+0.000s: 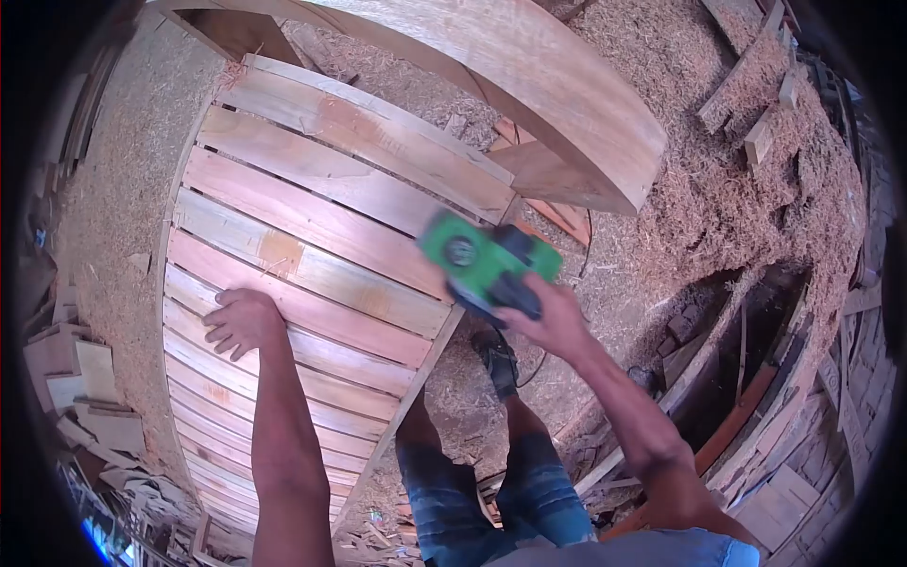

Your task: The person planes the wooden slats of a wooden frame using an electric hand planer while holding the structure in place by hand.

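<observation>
A slatted wooden panel (326, 225), made of pale and pinkish boards in a frame, stretches out in front of me. My left hand (248, 323) rests on its slats toward the left side, fingers spread and holding nothing. My right hand (551, 321) is wrapped around the dark rear handle of a green electric planer (484, 267), slightly blurred. The planer is over the panel's right edge near the upper right corner; whether its base touches the wood is hidden. A dark cord trails near the tool.
A large curved wooden piece (529, 76) arches over the panel's far end. Wood shavings (661, 123) heap up at the right, with a dark trough-like hollow (746, 350) below them. Stacked offcuts (94, 387) lie at the left. My shod foot (496, 359) stands beside the panel.
</observation>
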Tool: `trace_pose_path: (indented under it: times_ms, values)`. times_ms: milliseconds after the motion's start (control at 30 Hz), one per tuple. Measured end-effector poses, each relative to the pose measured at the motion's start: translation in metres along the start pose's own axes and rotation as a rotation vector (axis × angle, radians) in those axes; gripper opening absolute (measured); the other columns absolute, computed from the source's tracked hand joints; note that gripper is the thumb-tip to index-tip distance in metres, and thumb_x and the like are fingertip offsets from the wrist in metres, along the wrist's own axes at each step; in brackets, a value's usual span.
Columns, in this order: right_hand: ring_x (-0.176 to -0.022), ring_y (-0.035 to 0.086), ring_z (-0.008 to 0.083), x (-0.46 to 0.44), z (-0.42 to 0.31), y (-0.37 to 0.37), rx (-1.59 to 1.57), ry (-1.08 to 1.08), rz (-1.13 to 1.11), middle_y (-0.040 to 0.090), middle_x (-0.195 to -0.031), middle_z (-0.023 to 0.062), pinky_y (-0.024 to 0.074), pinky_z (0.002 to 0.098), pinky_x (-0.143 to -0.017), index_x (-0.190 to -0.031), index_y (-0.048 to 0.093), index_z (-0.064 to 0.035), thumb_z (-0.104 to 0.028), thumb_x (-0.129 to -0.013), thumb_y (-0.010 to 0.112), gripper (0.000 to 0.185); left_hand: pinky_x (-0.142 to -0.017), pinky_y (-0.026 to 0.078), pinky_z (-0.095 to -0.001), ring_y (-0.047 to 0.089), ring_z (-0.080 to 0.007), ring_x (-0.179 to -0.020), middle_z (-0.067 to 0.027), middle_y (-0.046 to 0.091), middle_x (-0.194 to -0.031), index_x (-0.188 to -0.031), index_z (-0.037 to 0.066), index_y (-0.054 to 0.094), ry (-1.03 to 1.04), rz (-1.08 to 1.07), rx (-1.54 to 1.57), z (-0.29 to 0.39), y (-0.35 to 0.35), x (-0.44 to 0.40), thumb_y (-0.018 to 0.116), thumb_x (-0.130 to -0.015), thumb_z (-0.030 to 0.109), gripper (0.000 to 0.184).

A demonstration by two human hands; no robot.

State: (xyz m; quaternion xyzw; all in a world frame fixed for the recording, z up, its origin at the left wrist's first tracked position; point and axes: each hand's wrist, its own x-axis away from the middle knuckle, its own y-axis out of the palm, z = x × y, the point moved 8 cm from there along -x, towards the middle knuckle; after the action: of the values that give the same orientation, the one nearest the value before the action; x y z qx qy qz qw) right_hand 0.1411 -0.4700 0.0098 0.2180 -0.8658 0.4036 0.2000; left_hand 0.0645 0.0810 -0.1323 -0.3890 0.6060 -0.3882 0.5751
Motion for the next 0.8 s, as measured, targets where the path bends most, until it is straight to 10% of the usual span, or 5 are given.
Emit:
trace_pose_path:
  times_ms: [200, 800]
  values:
    - [-0.082, 0.078, 0.0412, 0.010, 0.069, -0.015, -0.037, -0.054, -0.003, 0.077, -0.090, 0.0213, 0.0603, 0.0475, -0.074, -0.118, 0.069, -0.0041, -0.045, -0.089, 0.091, 0.055, -0.116, 0.035, -0.0772, 0.044, -0.0548, -0.150, -0.0306, 0.046, -0.165, -0.161, 0.004, 0.047, 0.022, 0.003, 0.003, 0.000, -0.001, 0.001, 0.041, -0.111, 0.052, 0.070]
    - [-0.079, 0.078, 0.0457, -0.184, -0.206, 0.056, -0.092, -0.263, 0.088, 0.076, -0.083, 0.0280, 0.0630, 0.0519, -0.072, -0.117, 0.070, 0.0033, -0.051, -0.095, 0.083, 0.060, -0.130, 0.017, -0.0717, 0.022, -0.0546, -0.164, -0.0324, 0.022, -0.179, -0.175, 0.004, 0.023, 0.007, -0.308, -0.017, 0.007, -0.015, 0.003, 0.028, -0.116, 0.052, 0.076]
